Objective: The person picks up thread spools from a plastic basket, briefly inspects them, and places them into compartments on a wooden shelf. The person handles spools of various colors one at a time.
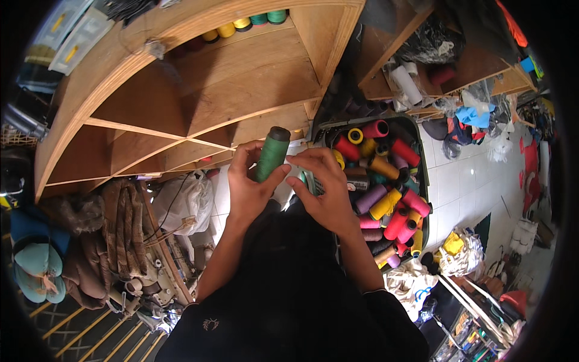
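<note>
A cone of dark green thread [274, 155] with a black top stands slightly tilted in my left hand [250, 184], whose fingers and thumb wrap round it. Close by on the right is my right hand [325, 184], its fingers curved toward the cone and the thumb apart from the index finger. Whether a thin thread runs between the two hands is too fine to make out. Behind the right thumb shows a small teal-green shape, partly hidden. Beside my right forearm, a dark bin [427, 175] holds many thread cones in red, pink, yellow, purple and brown.
Ahead stands a wooden shelf unit [253, 78] with compartments and a row of yellow and green thread cones [243, 24]. Left lie a white plastic bag [187, 202] and brown fabric [123, 223]. Bags and cloth clutter the white tiled floor [464, 187] on the right.
</note>
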The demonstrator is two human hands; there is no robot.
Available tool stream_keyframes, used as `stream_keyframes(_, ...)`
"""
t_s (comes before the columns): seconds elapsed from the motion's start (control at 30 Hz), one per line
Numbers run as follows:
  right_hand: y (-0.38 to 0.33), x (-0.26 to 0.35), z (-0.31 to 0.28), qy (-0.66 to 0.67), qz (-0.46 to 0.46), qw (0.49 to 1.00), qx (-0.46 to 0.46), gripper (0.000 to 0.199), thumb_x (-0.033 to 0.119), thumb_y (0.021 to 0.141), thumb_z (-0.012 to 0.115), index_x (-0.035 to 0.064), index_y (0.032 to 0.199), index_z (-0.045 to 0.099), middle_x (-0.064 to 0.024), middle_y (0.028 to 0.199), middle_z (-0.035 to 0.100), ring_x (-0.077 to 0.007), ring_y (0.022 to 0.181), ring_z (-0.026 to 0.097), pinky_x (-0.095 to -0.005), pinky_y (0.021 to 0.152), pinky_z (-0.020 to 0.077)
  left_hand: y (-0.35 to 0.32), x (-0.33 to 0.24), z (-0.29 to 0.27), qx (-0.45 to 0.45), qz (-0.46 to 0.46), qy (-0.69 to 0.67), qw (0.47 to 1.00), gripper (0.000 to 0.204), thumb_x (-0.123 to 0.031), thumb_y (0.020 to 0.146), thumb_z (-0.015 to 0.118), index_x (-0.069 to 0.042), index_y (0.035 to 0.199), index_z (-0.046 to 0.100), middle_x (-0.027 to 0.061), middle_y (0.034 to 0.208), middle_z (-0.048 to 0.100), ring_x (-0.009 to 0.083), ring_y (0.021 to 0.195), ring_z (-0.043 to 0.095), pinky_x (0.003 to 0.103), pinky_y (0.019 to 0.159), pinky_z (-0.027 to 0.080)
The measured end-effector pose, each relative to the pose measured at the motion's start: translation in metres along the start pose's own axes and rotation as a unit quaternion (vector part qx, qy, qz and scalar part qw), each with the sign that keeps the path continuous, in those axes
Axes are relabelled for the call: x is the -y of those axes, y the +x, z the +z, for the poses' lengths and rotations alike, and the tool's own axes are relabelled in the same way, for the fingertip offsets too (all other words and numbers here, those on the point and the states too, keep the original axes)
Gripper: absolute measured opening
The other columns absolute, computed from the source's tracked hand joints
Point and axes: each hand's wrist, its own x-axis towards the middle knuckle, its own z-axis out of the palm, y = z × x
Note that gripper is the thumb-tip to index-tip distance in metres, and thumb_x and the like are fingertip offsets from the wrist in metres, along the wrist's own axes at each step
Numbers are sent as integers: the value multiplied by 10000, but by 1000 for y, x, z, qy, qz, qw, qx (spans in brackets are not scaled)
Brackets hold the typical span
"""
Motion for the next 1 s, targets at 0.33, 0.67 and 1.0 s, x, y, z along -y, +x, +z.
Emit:
stream_keyframes(0.33,28,8,14,-82,-202,975,-33,199,20,772,714,65,965,702,-104,893,575,-252,762,594,-354,683,483,-2,-42,-42,65,132,116,982,563,-9,675,780,-27,1186,546,70,974,553,179,853,565,314,789,485)
stream_keyframes(0.67,27,29,51,281,-35,959,-4,50,80,959,536,44,964,502,-105,1051,550,-175,988,515,-310,910,398,4,-42,-69,27,-4,-213,977,491,38,804,649,13,1261,470,99,1128,588,145,1006,582,278,846,482)
stream_keyframes(1.0,26,37,56,418,12,908,-3,100,164,979,522,75,975,478,-81,834,541,-260,984,581,-471,989,400,18,-42,-98,57,-108,-460,879,512,-274,844,602,17,1241,461,136,1040,597,232,823,640,329,701,520)
